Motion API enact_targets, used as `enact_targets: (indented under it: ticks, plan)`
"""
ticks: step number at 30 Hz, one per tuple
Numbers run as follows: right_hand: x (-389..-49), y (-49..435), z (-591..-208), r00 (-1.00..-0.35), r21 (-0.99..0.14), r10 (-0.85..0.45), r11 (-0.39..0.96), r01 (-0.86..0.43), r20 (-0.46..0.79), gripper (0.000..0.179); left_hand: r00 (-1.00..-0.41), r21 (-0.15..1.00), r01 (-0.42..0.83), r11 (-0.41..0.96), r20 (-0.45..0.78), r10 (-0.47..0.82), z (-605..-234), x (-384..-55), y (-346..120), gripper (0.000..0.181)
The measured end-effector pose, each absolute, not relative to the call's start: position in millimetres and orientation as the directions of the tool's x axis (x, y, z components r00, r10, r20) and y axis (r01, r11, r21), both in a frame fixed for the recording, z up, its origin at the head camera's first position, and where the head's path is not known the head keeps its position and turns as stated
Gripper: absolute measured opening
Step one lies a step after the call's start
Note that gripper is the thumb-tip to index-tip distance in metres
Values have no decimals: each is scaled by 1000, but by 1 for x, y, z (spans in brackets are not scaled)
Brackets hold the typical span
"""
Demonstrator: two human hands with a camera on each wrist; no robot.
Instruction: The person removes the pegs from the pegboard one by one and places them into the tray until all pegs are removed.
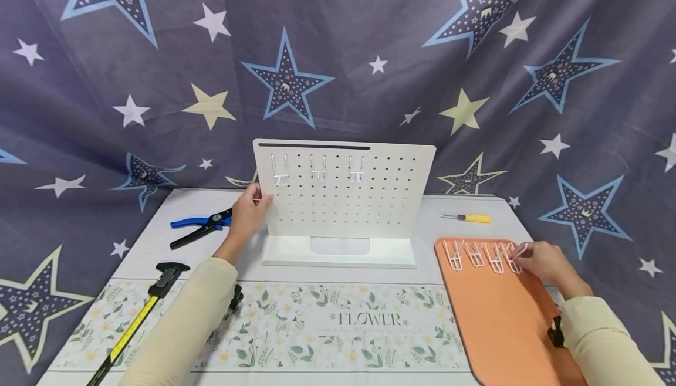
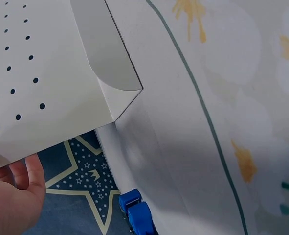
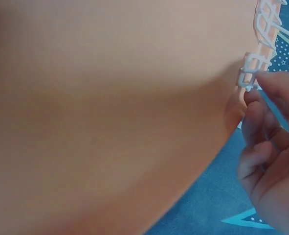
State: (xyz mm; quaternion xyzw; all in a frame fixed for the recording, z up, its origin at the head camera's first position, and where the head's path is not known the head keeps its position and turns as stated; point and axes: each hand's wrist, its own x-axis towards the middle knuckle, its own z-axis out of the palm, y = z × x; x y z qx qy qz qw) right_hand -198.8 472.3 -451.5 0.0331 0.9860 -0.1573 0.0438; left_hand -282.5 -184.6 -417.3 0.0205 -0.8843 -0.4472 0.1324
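A white pegboard point(image 1: 396, 204) stands upright on its base, with three white wire hooks point(image 1: 281, 179) hung along its upper left part. My left hand point(image 1: 247, 213) grips its left edge, fingers behind the panel; in the left wrist view the thumb is mostly cut off by the frame. At the right lies an orange board point(image 1: 499, 321) with several white wire hooks point(image 1: 455, 257) in a row along its far edge. With thumb and fingertips, my right hand point(image 1: 546, 260) pinches the rightmost hook point(image 3: 252, 71), which still lies at the board's edge.
Left of the pegboard are blue-and-black pliers point(image 1: 195, 222) and a caliper point(image 1: 168, 274) with a yellow scale. A yellow-handled screwdriver point(image 1: 475, 219) lies behind the orange board. The table carries a flower-print cloth point(image 1: 364, 345), and a star-patterned curtain point(image 1: 359, 98) hangs behind.
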Motion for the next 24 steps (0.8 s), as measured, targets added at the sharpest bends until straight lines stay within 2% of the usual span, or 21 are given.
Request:
enact_targets:
  ticks: [5,10,18,24]
  plan:
    - [-197,472,-448,-994,-319,45,945,76,-104,10,-963,795,87,600,222,-154,-418,-284,-185,29]
    - [-194,476,-442,-998,-322,22,946,40,-59,15,-963,796,85,599,220,-155,-418,-284,-185,28]
    - [-194,482,-418,-995,-331,21,944,-13,100,20,-965,795,77,602,210,-155,-418,-282,-185,29]
    - [-198,467,-397,-979,-316,23,948,-42,200,20,-969,807,63,588,191,-158,-417,-282,-185,28]
